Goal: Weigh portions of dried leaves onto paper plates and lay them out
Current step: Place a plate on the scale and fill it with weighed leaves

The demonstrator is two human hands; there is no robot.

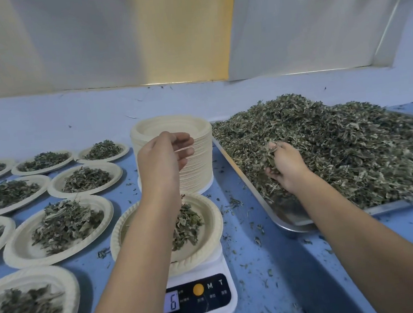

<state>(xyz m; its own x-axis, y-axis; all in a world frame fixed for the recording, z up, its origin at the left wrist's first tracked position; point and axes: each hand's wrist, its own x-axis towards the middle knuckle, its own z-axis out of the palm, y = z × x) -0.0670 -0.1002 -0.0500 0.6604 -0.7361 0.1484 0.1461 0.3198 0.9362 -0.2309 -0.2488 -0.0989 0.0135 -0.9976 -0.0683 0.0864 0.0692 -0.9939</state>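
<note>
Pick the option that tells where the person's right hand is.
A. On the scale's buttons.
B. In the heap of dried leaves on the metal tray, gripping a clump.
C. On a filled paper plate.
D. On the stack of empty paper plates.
B: the right hand is curled round a clump of leaves, down in the heap of dried leaves on the metal tray.

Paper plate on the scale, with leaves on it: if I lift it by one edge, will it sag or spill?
Probably light: the paper plate looks thin, like those in the tall stack. It may flex if lifted by one edge, though its crimped rim should stiffen it. The loose leaves would likely slide if tilted.
</note>
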